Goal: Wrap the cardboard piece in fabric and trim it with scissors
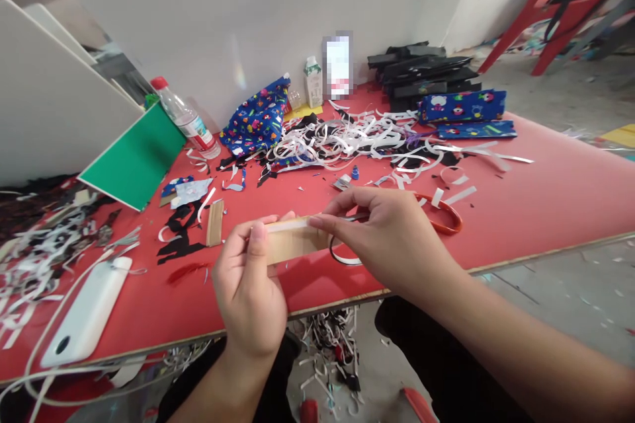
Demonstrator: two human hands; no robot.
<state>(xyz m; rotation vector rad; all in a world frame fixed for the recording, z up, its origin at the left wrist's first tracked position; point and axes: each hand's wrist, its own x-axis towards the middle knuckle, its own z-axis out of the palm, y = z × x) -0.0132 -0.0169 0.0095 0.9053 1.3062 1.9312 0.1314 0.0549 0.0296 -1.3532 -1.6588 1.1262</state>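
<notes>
Near the table's front edge, my left hand [253, 284] grips the left end of a tan rectangular piece [292, 243], thumb on its top edge. A white strip runs along that edge. My right hand [381, 231] pinches the strip at the piece's right end, thumb and index finger together. From under this hand hangs a dark-and-white curl of strip [346, 259]. Orange-handled scissors [450, 223] show partly behind my right hand; whether the fingers touch them is hidden.
On the red table [555, 192] lie a heap of white strips [347, 135], blue patterned fabric [258, 120], black bundles [421, 69] and a white power bank [89, 310]. A bottle [188, 120] and green board [136, 158] stand at the left.
</notes>
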